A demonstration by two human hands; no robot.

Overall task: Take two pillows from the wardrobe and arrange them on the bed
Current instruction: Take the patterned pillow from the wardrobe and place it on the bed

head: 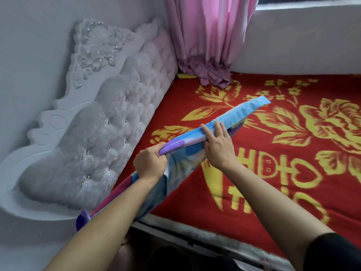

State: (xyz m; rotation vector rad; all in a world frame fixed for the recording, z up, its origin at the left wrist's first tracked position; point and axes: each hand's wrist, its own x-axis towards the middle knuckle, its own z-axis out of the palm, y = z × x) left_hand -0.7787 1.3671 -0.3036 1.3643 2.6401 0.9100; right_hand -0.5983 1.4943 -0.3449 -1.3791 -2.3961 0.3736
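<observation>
Pillow (197, 136) up off the bed (293, 173), blue and purple, seen edge-on and slanting from seven o'clock up to two o'clock across the red and gold blanket. Left hand (150, 163) is clenched tight on the pillow's upper edge near the middle. Right hand (218, 145) lies over that edge further along, fingers spread flat, thumb underneath. Padded grey headboard (117, 124) at nine o'clock, pink curtain (209, 36) bunched at twelve.
</observation>
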